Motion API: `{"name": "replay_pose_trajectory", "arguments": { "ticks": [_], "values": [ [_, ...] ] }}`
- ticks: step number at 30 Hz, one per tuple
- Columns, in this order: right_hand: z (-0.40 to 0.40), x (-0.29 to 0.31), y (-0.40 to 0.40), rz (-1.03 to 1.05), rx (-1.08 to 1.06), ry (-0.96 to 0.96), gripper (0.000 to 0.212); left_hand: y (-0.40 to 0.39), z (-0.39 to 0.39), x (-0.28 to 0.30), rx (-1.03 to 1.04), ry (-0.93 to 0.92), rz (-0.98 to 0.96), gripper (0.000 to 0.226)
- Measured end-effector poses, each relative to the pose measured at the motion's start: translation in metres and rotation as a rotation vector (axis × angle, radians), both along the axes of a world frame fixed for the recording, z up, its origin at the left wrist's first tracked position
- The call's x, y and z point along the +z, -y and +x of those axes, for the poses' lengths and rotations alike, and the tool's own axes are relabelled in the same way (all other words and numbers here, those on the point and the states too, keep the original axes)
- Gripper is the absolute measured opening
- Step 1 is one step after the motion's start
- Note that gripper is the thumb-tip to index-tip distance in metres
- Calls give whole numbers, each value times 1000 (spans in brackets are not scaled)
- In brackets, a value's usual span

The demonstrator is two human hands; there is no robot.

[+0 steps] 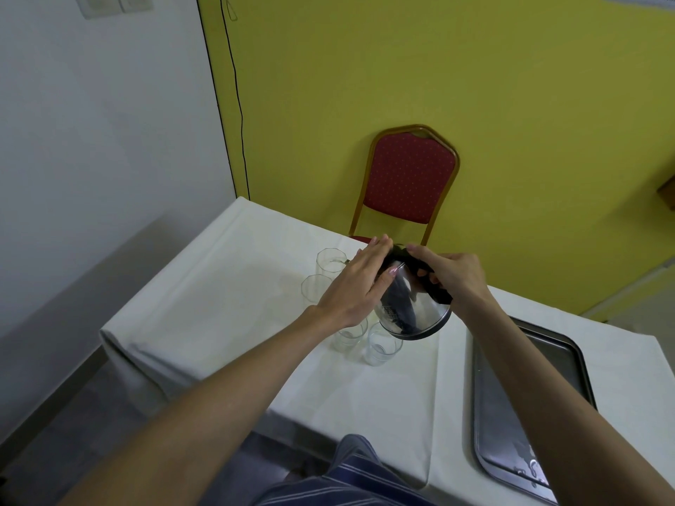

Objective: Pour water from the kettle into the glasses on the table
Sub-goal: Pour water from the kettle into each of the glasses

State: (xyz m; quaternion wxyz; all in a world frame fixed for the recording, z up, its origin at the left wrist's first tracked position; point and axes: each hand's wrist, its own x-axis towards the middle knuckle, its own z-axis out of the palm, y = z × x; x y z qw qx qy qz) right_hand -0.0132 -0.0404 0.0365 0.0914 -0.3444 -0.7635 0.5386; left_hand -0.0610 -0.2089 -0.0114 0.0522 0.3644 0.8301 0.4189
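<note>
A shiny steel kettle (420, 308) with a black handle hangs tilted to the left above the table. My right hand (451, 277) grips its handle. My left hand (359, 281) lies flat, fingers together, against the kettle's lid and left side. Several clear glasses stand on the white tablecloth (226, 304): one at the far left (328, 261), one just nearer (314, 290), and two under the kettle (350, 334), (381, 346). The spout and any water stream are hidden behind my left hand.
A grey metal tray (511, 414) lies on the table's right side. A red padded chair (409, 184) stands behind the table against the yellow wall. The table's left edge drops off beside a white wall.
</note>
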Motion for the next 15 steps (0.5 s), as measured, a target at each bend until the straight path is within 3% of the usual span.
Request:
{"name": "replay_pose_trajectory", "arguments": {
  "ticks": [15],
  "values": [
    [-1, -2, -2, 9, 28, -9, 59, 0, -1, 0, 5, 11, -16, 58]
  ]
}}
